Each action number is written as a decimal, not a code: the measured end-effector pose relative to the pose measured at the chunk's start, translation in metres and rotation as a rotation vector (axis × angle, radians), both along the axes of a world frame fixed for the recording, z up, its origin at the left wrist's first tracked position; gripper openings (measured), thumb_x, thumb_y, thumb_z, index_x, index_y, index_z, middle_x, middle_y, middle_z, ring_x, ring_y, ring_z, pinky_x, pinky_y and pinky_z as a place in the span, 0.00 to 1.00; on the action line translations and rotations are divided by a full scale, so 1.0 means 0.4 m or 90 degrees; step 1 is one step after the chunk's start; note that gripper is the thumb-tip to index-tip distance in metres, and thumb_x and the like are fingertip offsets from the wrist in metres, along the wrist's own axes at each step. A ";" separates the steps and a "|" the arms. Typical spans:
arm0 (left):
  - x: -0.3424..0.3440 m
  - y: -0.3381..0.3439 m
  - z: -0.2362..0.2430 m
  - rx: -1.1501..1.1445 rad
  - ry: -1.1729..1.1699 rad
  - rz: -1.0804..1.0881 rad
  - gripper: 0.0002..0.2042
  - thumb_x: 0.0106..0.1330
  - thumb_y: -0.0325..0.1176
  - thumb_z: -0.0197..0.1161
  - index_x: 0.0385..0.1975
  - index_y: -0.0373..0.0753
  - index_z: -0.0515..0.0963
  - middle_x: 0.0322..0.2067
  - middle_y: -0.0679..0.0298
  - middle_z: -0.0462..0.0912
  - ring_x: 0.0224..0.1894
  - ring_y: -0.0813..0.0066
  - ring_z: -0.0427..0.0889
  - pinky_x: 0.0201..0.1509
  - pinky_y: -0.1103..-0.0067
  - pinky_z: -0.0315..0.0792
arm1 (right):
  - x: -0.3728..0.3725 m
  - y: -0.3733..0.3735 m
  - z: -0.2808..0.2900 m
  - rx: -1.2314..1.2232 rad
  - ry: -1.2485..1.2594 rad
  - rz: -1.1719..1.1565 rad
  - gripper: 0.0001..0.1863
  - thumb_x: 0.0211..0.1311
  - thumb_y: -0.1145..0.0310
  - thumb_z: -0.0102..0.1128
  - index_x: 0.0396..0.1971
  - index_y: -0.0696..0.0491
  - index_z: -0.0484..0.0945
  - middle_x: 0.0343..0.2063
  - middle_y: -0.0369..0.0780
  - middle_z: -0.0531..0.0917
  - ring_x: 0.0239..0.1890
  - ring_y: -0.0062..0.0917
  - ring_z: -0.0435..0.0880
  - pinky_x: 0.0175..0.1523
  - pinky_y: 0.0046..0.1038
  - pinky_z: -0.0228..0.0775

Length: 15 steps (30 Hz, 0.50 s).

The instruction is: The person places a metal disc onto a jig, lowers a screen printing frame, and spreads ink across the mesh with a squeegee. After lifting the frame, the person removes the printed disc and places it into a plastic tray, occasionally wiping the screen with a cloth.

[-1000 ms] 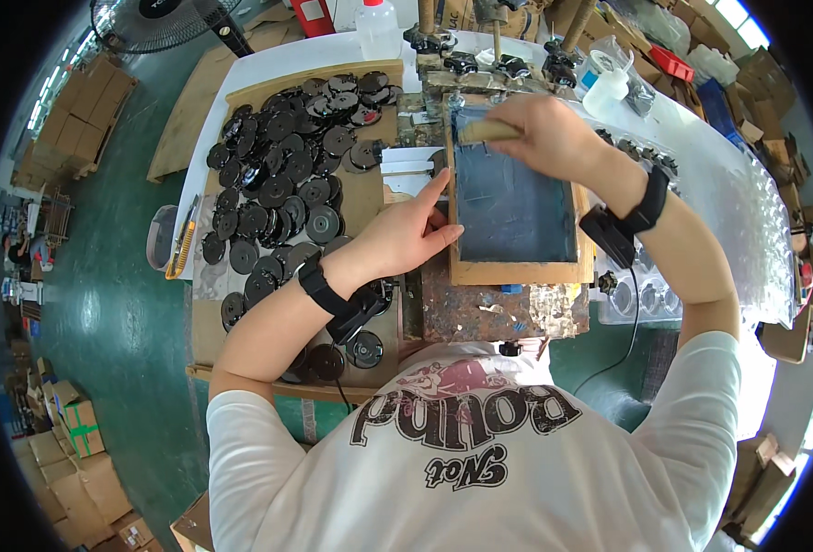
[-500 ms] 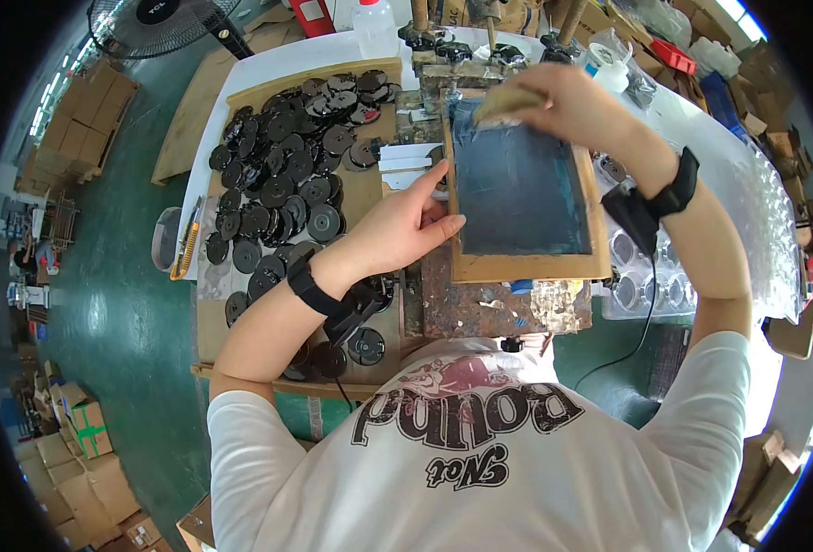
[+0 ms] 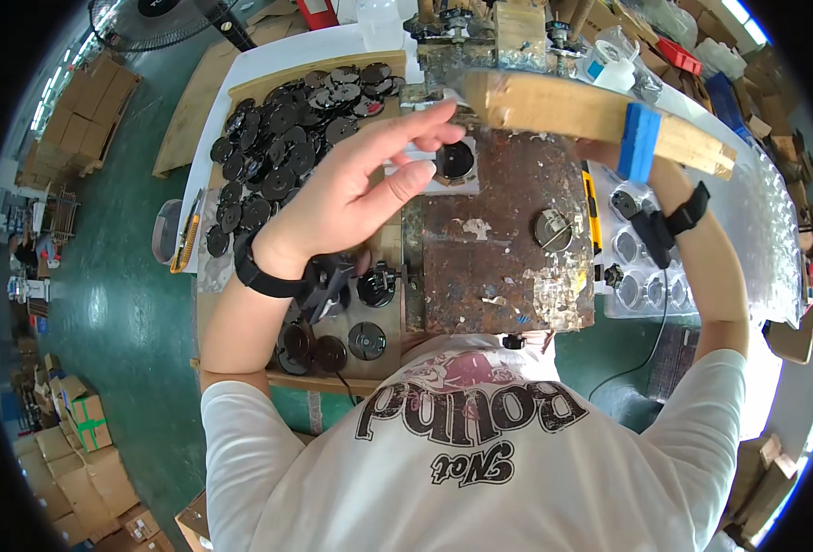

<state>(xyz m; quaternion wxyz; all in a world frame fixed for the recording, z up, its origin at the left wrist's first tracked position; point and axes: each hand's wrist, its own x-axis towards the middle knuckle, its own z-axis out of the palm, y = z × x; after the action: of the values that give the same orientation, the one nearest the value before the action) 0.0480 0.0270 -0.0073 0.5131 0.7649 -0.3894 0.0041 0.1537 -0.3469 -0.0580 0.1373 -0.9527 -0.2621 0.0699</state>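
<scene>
My left hand [image 3: 356, 189] is open, fingers apart, at the left side of a black disc [image 3: 455, 160]. The disc lies on a white card [image 3: 464, 186] on the stained metal bed [image 3: 503, 276]. Whether my fingertips touch the disc is unclear. Tilted up over the bed's far part is a wooden screen frame [image 3: 554, 103], its near edge toward me and a blue piece [image 3: 639, 143] wrapped on it. Mostly behind that frame is my right hand [image 3: 601, 153]; its fingers are hidden, as is anything in them.
Several black discs [image 3: 282, 138] are heaped on a wooden-edged board at left. A round metal piece [image 3: 554, 230] and a yellow-black cutter [image 3: 592, 212] lie at the bed's right. Beyond are a clear tray [image 3: 641, 293] and a white bottle [image 3: 613, 69]. A fan [image 3: 163, 23] stands far left.
The wooden screen frame has swung up from the bed, uncovering the black disc. My left hand has left its edge. My right hand, which held a tan squeegee, has gone behind the frame.
</scene>
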 end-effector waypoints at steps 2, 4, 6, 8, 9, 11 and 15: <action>-0.010 0.040 -0.014 0.113 0.019 0.060 0.22 0.63 0.31 0.60 0.58 0.39 0.69 0.51 0.60 0.77 0.51 0.68 0.75 0.52 0.73 0.69 | -0.007 0.102 -0.027 0.003 -0.003 0.070 0.20 0.58 0.60 0.61 0.47 0.53 0.72 0.36 0.35 0.78 0.38 0.21 0.75 0.44 0.24 0.68; -0.014 0.084 -0.034 0.314 -0.087 0.062 0.22 0.60 0.30 0.62 0.56 0.39 0.71 0.49 0.59 0.77 0.50 0.64 0.75 0.53 0.71 0.69 | -0.028 0.210 -0.041 0.079 -0.005 0.077 0.22 0.57 0.57 0.61 0.48 0.53 0.73 0.32 0.37 0.79 0.35 0.24 0.77 0.41 0.27 0.70; -0.041 0.124 -0.063 0.471 -0.091 0.060 0.23 0.53 0.29 0.66 0.52 0.38 0.73 0.46 0.57 0.77 0.50 0.57 0.74 0.54 0.68 0.69 | -0.047 0.306 -0.047 0.106 -0.031 0.092 0.24 0.55 0.53 0.63 0.44 0.56 0.75 0.35 0.45 0.81 0.38 0.34 0.80 0.44 0.32 0.73; -0.073 0.147 -0.101 0.567 -0.044 0.044 0.25 0.47 0.28 0.69 0.49 0.37 0.74 0.45 0.58 0.76 0.50 0.57 0.73 0.54 0.69 0.69 | -0.051 0.377 -0.049 0.119 -0.052 0.106 0.24 0.52 0.53 0.64 0.41 0.57 0.77 0.35 0.48 0.82 0.38 0.39 0.82 0.45 0.35 0.74; -0.089 0.153 -0.121 0.598 -0.037 0.031 0.25 0.46 0.28 0.69 0.49 0.36 0.74 0.45 0.58 0.76 0.50 0.57 0.72 0.54 0.69 0.69 | -0.049 0.410 -0.051 0.118 -0.058 0.114 0.23 0.51 0.53 0.64 0.40 0.57 0.78 0.34 0.49 0.82 0.37 0.40 0.82 0.44 0.36 0.75; -0.120 0.160 -0.157 0.637 -0.049 0.030 0.27 0.43 0.27 0.70 0.49 0.37 0.74 0.46 0.60 0.75 0.52 0.60 0.71 0.54 0.71 0.68 | -0.048 0.433 -0.047 0.118 -0.030 0.122 0.21 0.49 0.55 0.64 0.38 0.56 0.79 0.31 0.48 0.83 0.35 0.41 0.83 0.42 0.37 0.75; -0.127 0.157 -0.201 0.640 -0.081 0.041 0.25 0.42 0.26 0.70 0.46 0.39 0.75 0.43 0.61 0.75 0.49 0.61 0.71 0.51 0.70 0.69 | -0.041 0.416 -0.044 0.107 -0.022 0.084 0.18 0.47 0.60 0.61 0.36 0.54 0.79 0.27 0.47 0.83 0.31 0.39 0.83 0.39 0.37 0.75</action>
<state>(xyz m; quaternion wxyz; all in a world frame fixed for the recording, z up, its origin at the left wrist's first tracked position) -0.0030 0.0899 -0.0877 0.0563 0.9272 -0.3497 -0.1216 0.1373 -0.1803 -0.0755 0.2072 -0.9196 -0.3313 0.0403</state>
